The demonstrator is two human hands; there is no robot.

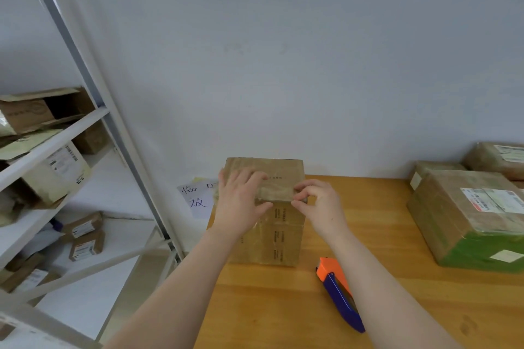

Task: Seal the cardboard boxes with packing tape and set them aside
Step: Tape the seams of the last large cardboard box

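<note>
Left hand (241, 202) flat on cardboard box (283, 238), fingers straight, right hand (321, 208) pinching tape strip (276, 193) at its right edge, tape dispenser (340, 295) nearer.

Left hand (241, 201) covers left part of cardboard box (279, 235) top, centre frame. Right hand (320, 207) curls at box's right edge: pinch or mere press on tape strip (276, 193) unclear. Box print too small to read. Tape dispenser (337, 292), lower centre, partly hidden behind right forearm. Paper sign (195, 198) half hidden by box. Parcels (453, 207) cut by right frame edge, labels illegible.
</note>
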